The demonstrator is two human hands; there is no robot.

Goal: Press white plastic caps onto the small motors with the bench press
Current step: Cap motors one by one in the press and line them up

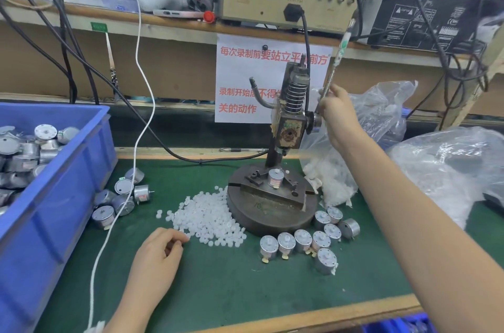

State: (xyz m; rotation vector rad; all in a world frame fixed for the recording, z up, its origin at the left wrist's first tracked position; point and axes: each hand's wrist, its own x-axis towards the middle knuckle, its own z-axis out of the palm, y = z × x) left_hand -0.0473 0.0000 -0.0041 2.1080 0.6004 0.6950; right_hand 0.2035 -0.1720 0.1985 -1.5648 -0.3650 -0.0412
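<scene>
The press (289, 125) is stood at the middle of the green bench (245, 291). Its lever (338, 59) is raised toward 1 o'clock and is grasped low down by the right hand (336, 111), the fingers (327, 92) being wrapped round it. One motor (275, 177) is seated upright in the fixture on the round base, with the ram held clear above it. A heap of white caps (207, 218) is spread at 8 o'clock of the base, touching its edge. The left hand (158, 253) is rested on the bench at 7 o'clock of that heap, its fingers curled with the tips at the nearest caps; whether a cap is pinched cannot be told. A row of motors (302, 240) is set at 5 o'clock of the base. More motors (120, 201) are scattered at 9 o'clock, beside a blue bin (54, 196) filled with others. Clear bags (381, 114) are seen at 3 o'clock.
</scene>
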